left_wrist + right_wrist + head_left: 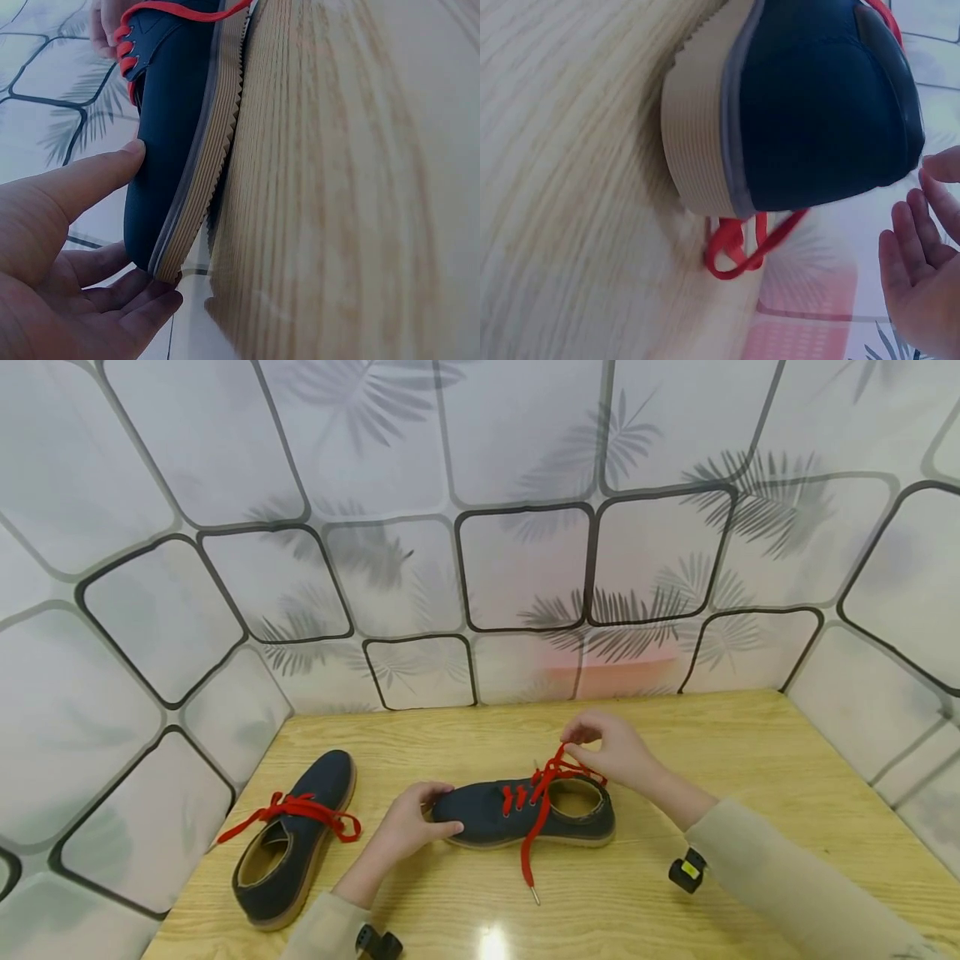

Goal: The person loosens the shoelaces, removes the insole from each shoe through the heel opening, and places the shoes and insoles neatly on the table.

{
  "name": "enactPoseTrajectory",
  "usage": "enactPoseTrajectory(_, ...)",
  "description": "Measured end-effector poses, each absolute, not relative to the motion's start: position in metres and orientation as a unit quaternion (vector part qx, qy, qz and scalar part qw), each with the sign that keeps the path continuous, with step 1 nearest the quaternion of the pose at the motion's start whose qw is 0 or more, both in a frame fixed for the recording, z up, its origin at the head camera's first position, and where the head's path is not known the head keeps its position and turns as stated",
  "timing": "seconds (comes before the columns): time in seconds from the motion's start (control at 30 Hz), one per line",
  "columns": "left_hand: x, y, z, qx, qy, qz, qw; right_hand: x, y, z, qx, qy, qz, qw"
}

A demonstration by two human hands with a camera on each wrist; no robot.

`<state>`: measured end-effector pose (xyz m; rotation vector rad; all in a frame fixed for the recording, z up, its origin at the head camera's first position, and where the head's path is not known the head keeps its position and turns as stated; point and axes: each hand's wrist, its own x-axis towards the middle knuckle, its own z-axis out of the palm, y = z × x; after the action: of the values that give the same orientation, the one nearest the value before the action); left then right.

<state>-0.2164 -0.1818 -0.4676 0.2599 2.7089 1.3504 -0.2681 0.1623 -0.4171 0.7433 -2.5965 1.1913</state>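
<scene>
A dark blue shoe [480,810] with a tan ribbed sole lies lengthwise on the wooden table, toe to the left. My left hand [408,822] holds it by the toe, thumb on the near side and the other fingers around the tip; the left wrist view shows the thumb [133,150] against the upper. Above the shoe's opening, my right hand [611,750] pinches the red shoelace [558,760] between thumb and forefinger. One lace end with a metal tip hangs over the near side onto the table. Behind the heel [817,120], a red loop shows in the right wrist view.
To the left stands a second blue shoe [300,843], its red lace [307,807] tied in a bow. Patterned fabric walls [525,568] rise at the back and both sides of the table [637,902].
</scene>
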Motion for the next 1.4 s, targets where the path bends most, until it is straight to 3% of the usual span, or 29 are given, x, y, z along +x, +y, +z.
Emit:
enactPoseTrajectory(0.57,-0.214,-0.181,-0.469,0.086,0.886,0.453,0.055,-0.266,0.154,-0.426,0.315,-0.853,0.417,-0.011)
enactPoseTrajectory(1.4,-0.216,-0.181,-0.467,0.081,0.887,0.452,0.054,-0.273,0.182,-0.414,0.113,-0.882,0.448,0.090)
